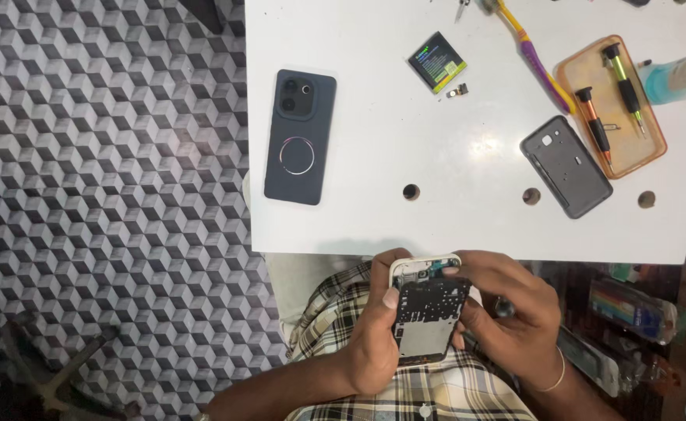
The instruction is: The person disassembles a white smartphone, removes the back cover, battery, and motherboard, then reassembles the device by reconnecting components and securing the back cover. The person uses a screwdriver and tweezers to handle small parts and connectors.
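Low in the frame's centre, below the white worktop [467, 148] edge, the left hand [375, 335] had its grip clasped around an opened phone [427, 312], while the right hand [510, 316] grasped its other side. A dark phone [300, 136] lay upper left of them.

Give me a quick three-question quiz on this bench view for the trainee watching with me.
1. True or false: the opened phone rests flat on the white table.
2. Which lies nearest the small black battery? A) dark phone lying back up B) tiny loose part C) grey back cover
3. How many screwdrivers lie in the orange tray?

Key: 1 false, since the left hand and right hand hold it over the lap; 2 B; 3 two.
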